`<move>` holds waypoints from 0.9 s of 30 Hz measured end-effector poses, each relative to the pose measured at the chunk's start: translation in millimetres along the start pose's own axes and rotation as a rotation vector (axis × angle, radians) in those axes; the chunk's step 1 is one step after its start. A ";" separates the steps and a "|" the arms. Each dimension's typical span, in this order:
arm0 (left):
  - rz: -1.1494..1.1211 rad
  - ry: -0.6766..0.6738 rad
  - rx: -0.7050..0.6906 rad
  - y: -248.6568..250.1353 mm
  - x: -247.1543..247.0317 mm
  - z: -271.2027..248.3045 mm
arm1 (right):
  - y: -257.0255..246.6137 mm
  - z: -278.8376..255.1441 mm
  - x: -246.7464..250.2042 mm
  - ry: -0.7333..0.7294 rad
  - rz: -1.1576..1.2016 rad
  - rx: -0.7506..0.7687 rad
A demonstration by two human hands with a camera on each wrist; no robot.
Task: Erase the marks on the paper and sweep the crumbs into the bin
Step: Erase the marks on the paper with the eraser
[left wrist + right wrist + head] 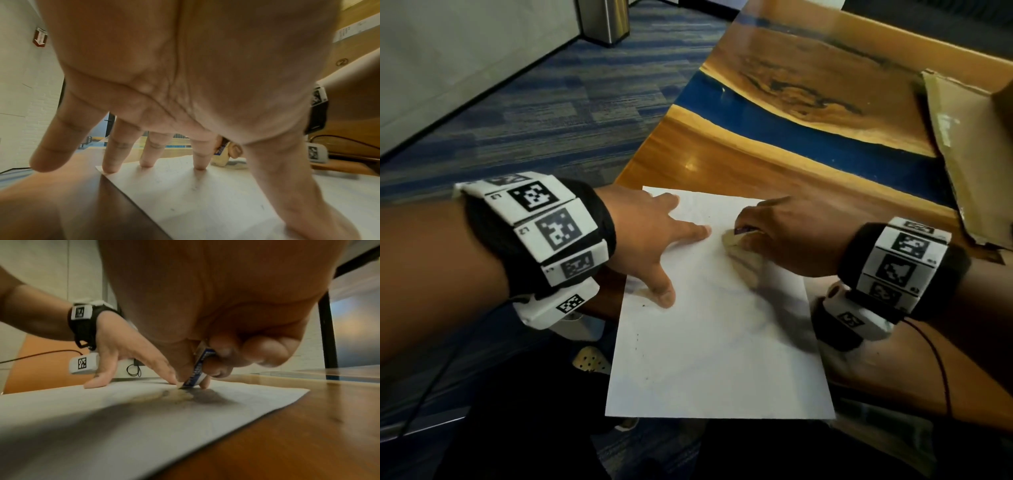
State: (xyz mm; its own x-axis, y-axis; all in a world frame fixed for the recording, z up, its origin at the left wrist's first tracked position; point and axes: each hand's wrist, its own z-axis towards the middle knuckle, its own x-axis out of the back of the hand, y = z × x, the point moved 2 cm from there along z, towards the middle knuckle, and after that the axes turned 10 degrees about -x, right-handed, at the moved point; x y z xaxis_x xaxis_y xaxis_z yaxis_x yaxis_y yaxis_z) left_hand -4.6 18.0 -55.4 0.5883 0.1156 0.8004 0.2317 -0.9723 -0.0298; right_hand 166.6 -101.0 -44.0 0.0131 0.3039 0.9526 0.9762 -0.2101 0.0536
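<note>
A white sheet of paper (pixel 719 342) lies at the near end of the wooden table, with faint marks and dark specks along its left side. My left hand (pixel 654 236) presses flat on its upper left part, fingers spread and straight (pixel 147 155). My right hand (pixel 774 233) grips a white eraser in a blue sleeve (pixel 739 231), its end pressed on the paper near the top. In the right wrist view the eraser (pixel 195 369) stands tilted on the sheet (pixel 144 418), pinched between thumb and curled fingers. The left wrist view shows the eraser (pixel 221 155) beyond my index finger.
The wooden table with a blue resin band (pixel 791 130) stretches away. An open cardboard box (pixel 976 144) lies at the right edge. A metal bin (pixel 606 20) stands on the carpet at the far left. The table's left edge runs beside the paper.
</note>
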 end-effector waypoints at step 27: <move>-0.021 0.035 0.039 10.1 8.2 -0.7 | -20.3 -1.9 -2.6 -0.037 0.050 0.138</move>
State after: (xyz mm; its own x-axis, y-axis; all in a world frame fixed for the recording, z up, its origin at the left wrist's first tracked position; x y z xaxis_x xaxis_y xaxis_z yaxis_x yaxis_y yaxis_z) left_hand 2.0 9.0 -48.7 0.5555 0.1281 0.8216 0.2744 -0.9610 -0.0357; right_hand 146.4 -99.3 -47.0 0.0678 0.3309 0.9412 0.9946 -0.0966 -0.0376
